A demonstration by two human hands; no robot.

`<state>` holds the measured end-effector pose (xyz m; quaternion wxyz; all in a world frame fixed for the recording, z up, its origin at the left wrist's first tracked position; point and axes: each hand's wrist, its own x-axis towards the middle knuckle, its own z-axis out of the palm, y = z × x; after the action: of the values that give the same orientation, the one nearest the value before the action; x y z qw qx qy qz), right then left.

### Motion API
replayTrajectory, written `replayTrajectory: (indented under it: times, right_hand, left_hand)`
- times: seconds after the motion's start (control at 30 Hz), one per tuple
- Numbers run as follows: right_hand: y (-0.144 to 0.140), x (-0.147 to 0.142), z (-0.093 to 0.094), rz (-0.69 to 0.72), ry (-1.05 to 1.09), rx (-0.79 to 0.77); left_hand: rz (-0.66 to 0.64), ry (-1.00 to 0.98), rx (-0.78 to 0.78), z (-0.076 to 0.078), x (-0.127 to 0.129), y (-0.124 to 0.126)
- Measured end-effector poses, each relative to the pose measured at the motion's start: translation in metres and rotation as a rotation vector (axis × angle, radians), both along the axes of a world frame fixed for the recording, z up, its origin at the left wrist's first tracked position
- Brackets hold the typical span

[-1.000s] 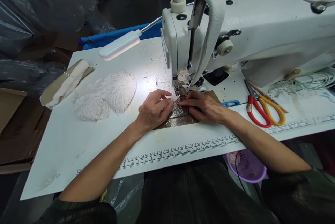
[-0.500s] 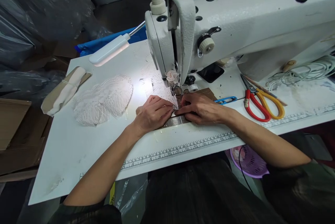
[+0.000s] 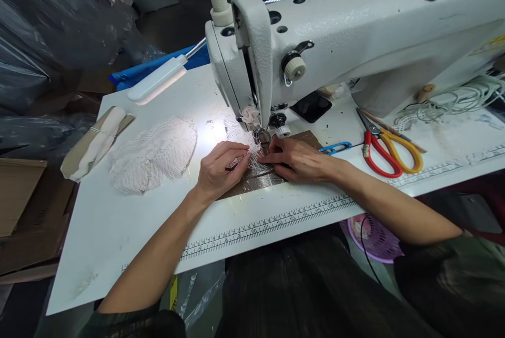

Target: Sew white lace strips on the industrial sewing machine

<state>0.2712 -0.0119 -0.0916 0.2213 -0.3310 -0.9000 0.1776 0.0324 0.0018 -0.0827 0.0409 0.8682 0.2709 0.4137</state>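
Note:
A strip of white lace [image 3: 254, 163] lies under the needle area of a white sewing machine [image 3: 339, 38], on a brown-taped patch [image 3: 264, 182] of the table. My left hand [image 3: 221, 169] pinches the lace's left edge between thumb and fingertips. From the other side my right hand [image 3: 300, 160] is closed at the lace, its index finger reaching onto it close to the presser foot [image 3: 262, 137]. The fingertips partly hide the lace. A small pale fabric rosette [image 3: 250, 116] hangs on the machine head just above.
Left of my hands lie gathered lace pieces [image 3: 153, 153] and a banded white roll on card [image 3: 98, 140]. A lamp [image 3: 158, 80] lights the table. To the right are blue thread snips [image 3: 335, 148], red-and-yellow scissors [image 3: 390, 151] and a dark phone-like slab [image 3: 311, 107]. A purple basket [image 3: 381, 243] stands below.
My left hand has shifted slightly left, its thumb and fingers a little further apart, showing more lace between the hands. The whole view has moved slightly, so the machine appears further left.

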Motion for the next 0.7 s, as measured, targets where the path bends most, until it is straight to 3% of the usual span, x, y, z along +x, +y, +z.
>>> replayTrajectory:
  times: [0.4, 0.53, 0.7]
  right_hand:
    - [-0.001, 0.001, 0.008, 0.07, -0.002, -0.047]
    - [0.002, 0.003, 0.003, -0.043, 0.075, -0.035]
    - [0.005, 0.001, -0.006, -0.139, -0.042, 0.042]
  left_hand:
    - [-0.138, 0.284, 0.032, -0.006, 0.0, 0.003]
    - [-0.13, 0.348, 0.024, -0.001, -0.001, 0.002]
    - [-0.148, 0.409, 0.085, 0.004, -0.002, 0.0]
